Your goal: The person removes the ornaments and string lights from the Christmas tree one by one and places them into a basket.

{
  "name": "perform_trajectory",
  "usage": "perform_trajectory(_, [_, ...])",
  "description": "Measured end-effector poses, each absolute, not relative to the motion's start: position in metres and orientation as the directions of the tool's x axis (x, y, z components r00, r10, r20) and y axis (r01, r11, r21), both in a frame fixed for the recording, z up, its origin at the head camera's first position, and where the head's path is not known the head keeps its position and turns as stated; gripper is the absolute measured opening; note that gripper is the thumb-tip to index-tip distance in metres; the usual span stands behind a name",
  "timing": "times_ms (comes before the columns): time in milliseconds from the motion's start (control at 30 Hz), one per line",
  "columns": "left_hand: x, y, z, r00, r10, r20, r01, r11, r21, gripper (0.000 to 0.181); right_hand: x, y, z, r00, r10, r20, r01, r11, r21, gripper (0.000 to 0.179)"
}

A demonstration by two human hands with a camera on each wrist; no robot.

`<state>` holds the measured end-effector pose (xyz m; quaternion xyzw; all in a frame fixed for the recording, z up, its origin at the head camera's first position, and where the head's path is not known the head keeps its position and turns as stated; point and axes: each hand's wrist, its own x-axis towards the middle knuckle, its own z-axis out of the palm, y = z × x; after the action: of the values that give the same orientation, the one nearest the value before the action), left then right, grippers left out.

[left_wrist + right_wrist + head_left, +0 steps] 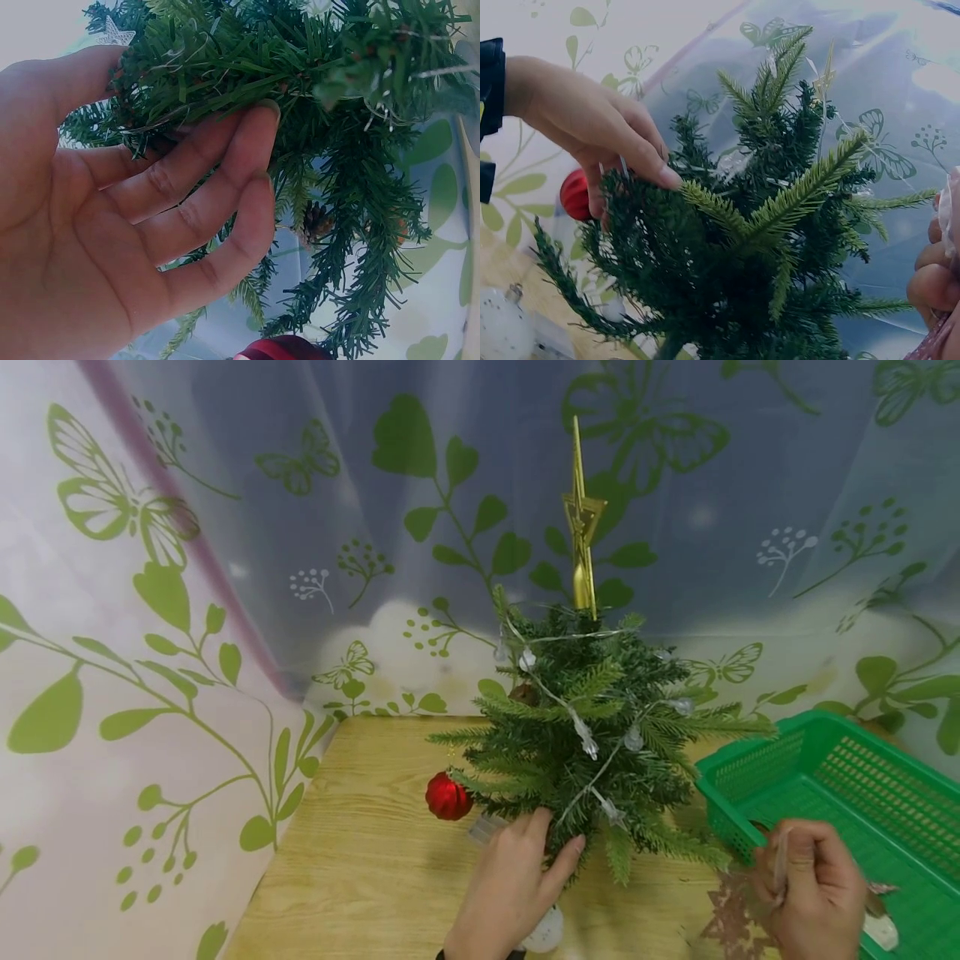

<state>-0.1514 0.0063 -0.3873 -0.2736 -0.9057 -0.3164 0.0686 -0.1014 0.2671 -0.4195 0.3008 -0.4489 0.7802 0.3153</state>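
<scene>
A small artificial Christmas tree (585,718) stands on the table, a string of clear lights draped over it and a gold star (583,518) on top. My left hand (513,872) grips a low front branch (217,71), its thumb on one side and curled fingers (240,217) on the other. To its left hangs a red bauble (448,796). My right hand (813,885), beside the green basket, pinches a thin pale strip (949,214). A pink glittery pointed ornament (733,914) shows right below that hand; whether the strip joins it, I cannot tell.
The green plastic basket (813,727) stands right of the tree with a few small pieces inside. A white speckled ball (546,931) lies near my left wrist, and a clear box (486,828) is partly behind my left hand. Patterned curtain (225,610) encloses the wooden table (337,860).
</scene>
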Motion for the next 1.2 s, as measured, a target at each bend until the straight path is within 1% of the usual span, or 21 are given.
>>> perform_trajectory(133, [-0.151, 0.006, -0.388, -0.837, 0.455, 0.305, 0.546, 0.650, 0.529, 0.052, -0.102, 0.270, -0.418, -0.602, 0.287, 0.745, -0.790, -0.347, -0.505, 0.035])
perform_trajectory(267, [-0.152, 0.004, -0.388, -0.838, 0.454, 0.303, 0.544, 0.648, 0.534, 0.051, -0.102, 0.274, -0.414, -0.590, 0.366, 0.720, -0.808, -0.256, -0.531, 0.028])
perform_trajectory(300, [-0.152, 0.004, -0.388, -0.838, 0.454, 0.302, 0.543, 0.646, 0.536, 0.051, -0.101, 0.275, -0.413, -0.595, 0.400, 0.697, -0.799, -0.203, -0.566, 0.027])
perform_trajectory(400, [-0.152, 0.004, -0.387, -0.840, 0.454, 0.296, 0.539, 0.646, 0.541, 0.051, -0.101, 0.281, -0.411, -0.588, 0.449, 0.673, -0.775, -0.074, -0.627, 0.024])
perform_trajectory(533, [-0.151, 0.004, -0.386, -0.844, 0.453, 0.286, 0.532, 0.648, 0.544, 0.051, -0.101, 0.293, -0.411, -0.540, 0.506, 0.672, -0.738, 0.098, -0.667, 0.022])
perform_trajectory(633, [-0.151, 0.004, -0.386, -0.846, 0.449, 0.286, 0.529, 0.650, 0.545, 0.050, -0.101, 0.302, -0.412, -0.513, 0.551, 0.659, -0.705, 0.168, -0.689, 0.021])
perform_trajectory(667, [-0.151, 0.003, -0.386, -0.845, 0.449, 0.290, 0.532, 0.649, 0.544, 0.049, -0.100, 0.305, -0.412, -0.510, 0.564, 0.649, -0.673, 0.208, -0.710, 0.022])
perform_trajectory(733, [-0.151, 0.003, -0.387, -0.844, 0.448, 0.295, 0.534, 0.649, 0.542, 0.048, -0.098, 0.311, -0.412, -0.516, 0.592, 0.619, -0.646, 0.206, -0.735, 0.021])
perform_trajectory(833, [-0.152, 0.002, -0.388, -0.850, 0.440, 0.289, 0.524, 0.652, 0.549, 0.047, -0.098, 0.319, -0.413, -0.533, 0.620, 0.575, -0.703, 0.053, -0.709, 0.019])
perform_trajectory(867, [-0.153, 0.001, -0.389, -0.852, 0.438, 0.288, 0.522, 0.652, 0.551, 0.047, -0.097, 0.321, -0.413, -0.539, 0.637, 0.551, -0.701, 0.023, -0.713, 0.018])
perform_trajectory(900, [-0.153, 0.001, -0.389, -0.855, 0.436, 0.280, 0.514, 0.652, 0.558, 0.047, -0.098, 0.322, -0.414, -0.544, 0.642, 0.540, -0.730, -0.045, -0.682, 0.017])
perform_trajectory(967, [-0.153, 0.000, -0.390, -0.862, 0.430, 0.268, 0.502, 0.649, 0.571, 0.047, -0.097, 0.327, -0.415, -0.554, 0.661, 0.506, -0.739, -0.110, -0.665, 0.016])
perform_trajectory(1033, [-0.154, -0.001, -0.390, -0.867, 0.427, 0.258, 0.491, 0.642, 0.588, 0.048, -0.097, 0.331, -0.414, -0.567, 0.675, 0.472, -0.726, -0.139, -0.674, 0.017])
perform_trajectory(1133, [-0.154, -0.003, -0.390, -0.870, 0.422, 0.255, 0.485, 0.634, 0.602, 0.049, -0.097, 0.340, -0.410, -0.587, 0.706, 0.396, -0.652, -0.122, -0.748, 0.028])
perform_trajectory(1200, [-0.154, -0.003, -0.390, -0.870, 0.420, 0.258, 0.485, 0.633, 0.604, 0.049, -0.097, 0.345, -0.408, -0.587, 0.744, 0.318, -0.587, -0.120, -0.801, 0.031])
